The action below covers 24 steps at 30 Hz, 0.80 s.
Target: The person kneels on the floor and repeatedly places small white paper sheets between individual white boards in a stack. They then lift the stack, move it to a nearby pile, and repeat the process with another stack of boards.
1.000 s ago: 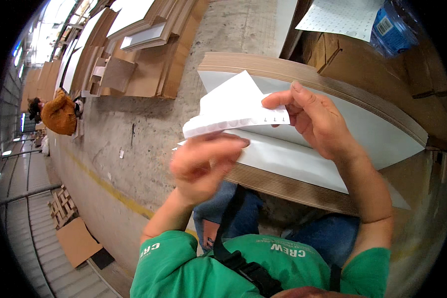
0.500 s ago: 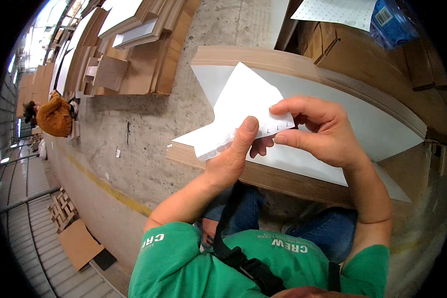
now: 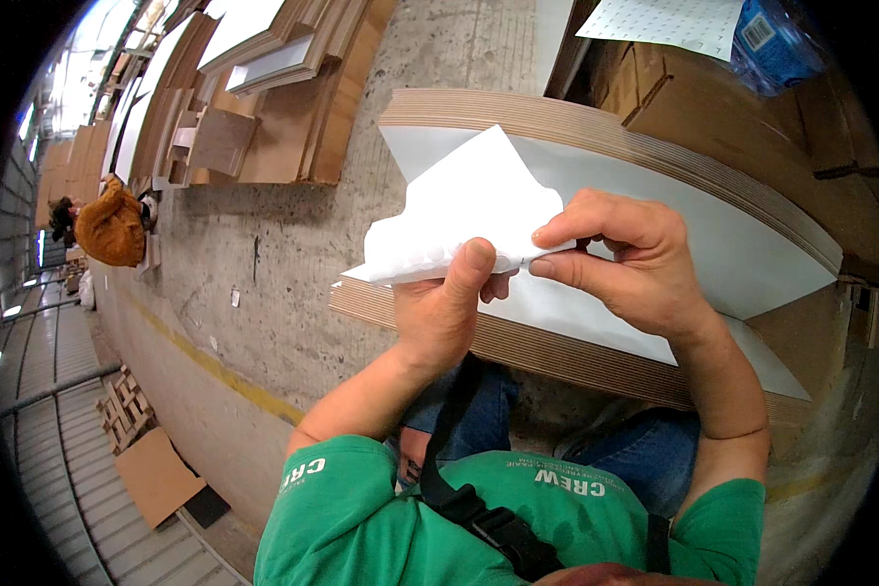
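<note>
A white sticker sheet (image 3: 483,200), creased and bent, is held up in front of me between both hands. Faint round shapes run along its near edge. My left hand (image 3: 439,313) grips that edge, thumb on top and fingers curled beneath. At the sheet's right end, my right hand (image 3: 640,259) pinches the edge between thumb and forefinger. Whether a single sticker sits in that pinch, I cannot tell. Below the hands lie white-faced boards (image 3: 625,181) with layered brown edges, their near stack (image 3: 586,356) close to my legs.
Cardboard boxes (image 3: 713,107) stand at the far right, bearing another printed sheet (image 3: 664,21) and a blue plastic-wrapped package (image 3: 776,44). More stacked boards (image 3: 283,127) are at the far left. Beyond them, a person in an orange top (image 3: 112,225) is on the left.
The sheet has tipped and curled, so its printed marks no longer face me. My right thumb and forefinger have closed together on its end. The left hand has shifted slightly.
</note>
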Motion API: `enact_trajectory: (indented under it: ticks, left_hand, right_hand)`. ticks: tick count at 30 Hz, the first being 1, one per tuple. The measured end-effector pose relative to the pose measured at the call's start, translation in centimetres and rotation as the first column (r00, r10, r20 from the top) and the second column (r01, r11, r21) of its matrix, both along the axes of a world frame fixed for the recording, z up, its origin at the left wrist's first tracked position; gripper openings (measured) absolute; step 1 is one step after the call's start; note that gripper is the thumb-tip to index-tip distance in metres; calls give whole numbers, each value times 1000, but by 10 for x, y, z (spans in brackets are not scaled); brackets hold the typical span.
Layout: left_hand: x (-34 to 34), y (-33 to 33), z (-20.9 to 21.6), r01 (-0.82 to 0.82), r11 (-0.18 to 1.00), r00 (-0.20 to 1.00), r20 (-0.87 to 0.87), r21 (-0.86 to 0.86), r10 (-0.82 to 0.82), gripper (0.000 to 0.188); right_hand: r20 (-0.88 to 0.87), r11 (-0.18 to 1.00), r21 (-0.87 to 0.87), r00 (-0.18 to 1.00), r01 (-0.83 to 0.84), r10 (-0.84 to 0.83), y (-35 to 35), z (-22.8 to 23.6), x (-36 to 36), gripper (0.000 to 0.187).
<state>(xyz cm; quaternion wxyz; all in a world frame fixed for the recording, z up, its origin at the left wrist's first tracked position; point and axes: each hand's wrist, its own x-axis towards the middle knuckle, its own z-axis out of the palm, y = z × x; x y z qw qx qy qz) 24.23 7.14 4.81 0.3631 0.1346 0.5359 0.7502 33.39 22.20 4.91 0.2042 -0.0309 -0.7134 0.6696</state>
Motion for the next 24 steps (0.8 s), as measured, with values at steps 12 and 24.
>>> enact_trajectory:
  ticks: [12,24]
  left_hand:
    - [-9,-2,-8,175,963,983,-20,-205,-183,36]
    - [-10,2,-9,118,983,992,52,-141,-112,29]
  right_hand:
    - [68,997,10,995,73,-74,-2,-7,-5,12]
    - [94,980,199,995,-2,-17,9,-12,-7,15]
